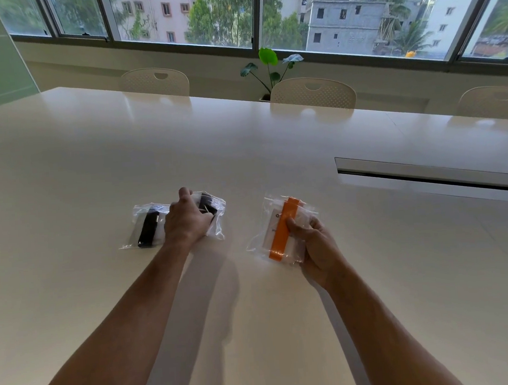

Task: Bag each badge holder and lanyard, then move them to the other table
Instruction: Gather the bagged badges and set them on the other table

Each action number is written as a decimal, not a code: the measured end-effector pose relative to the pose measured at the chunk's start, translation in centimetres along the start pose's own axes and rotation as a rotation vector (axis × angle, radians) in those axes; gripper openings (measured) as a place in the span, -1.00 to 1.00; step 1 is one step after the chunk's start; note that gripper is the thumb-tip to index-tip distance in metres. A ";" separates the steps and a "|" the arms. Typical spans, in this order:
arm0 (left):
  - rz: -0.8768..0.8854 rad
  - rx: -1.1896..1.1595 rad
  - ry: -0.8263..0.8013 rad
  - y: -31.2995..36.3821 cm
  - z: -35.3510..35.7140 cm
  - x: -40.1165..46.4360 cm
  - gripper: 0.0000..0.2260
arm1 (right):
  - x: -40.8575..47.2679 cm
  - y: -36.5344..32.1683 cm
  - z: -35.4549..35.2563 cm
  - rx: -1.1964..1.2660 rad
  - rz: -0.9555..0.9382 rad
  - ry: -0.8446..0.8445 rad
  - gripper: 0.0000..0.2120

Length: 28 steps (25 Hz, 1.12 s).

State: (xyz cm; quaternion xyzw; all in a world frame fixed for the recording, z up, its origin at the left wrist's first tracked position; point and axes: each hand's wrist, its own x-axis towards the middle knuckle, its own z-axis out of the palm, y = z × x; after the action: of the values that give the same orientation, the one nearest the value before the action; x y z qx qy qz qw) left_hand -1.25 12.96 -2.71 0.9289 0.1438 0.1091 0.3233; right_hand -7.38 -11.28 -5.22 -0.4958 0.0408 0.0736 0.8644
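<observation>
Clear bags (282,229) under both hands (185,219), seemingly gripped.

table (244,151) open ahead; slot (432,174) far right.

Daylit scene, sharply rendered, with wide-angle bending at the edges.

Soft daylight is admitted through the windows (234,16) at the far side, and pale reflections of it are spread over the glossy table (244,151). Faint shadows are cast toward the camera beneath the forearms. The window frames are curved by lens distortion; little blur is seen.
</observation>
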 end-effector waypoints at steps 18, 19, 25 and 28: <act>0.219 -0.783 -0.392 2.2 -1.8 -4.9 -0.52 | 2.0 1.8 3.8 0.007 -0.049 -0.130 -0.79; 0.233 -0.742 -0.361 2.2 -1.5 -5.1 -0.51 | 2.0 1.9 3.9 0.050 -0.047 -0.142 -0.77; 0.317 -0.518 -0.169 2.7 -0.8 -5.7 -0.48 | 2.6 1.0 4.0 -0.019 0.009 -0.188 -0.45; 0.268 -0.563 -0.247 3.0 -1.3 -5.6 -0.51 | 3.2 0.8 4.1 -0.097 0.001 -0.174 -0.50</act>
State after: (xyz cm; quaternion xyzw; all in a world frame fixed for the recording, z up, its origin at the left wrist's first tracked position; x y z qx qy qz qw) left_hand -6.28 9.56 -0.38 0.8200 -0.0558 0.0728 0.5650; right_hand -4.33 -7.00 -4.31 -0.5288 -0.0377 0.1186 0.8396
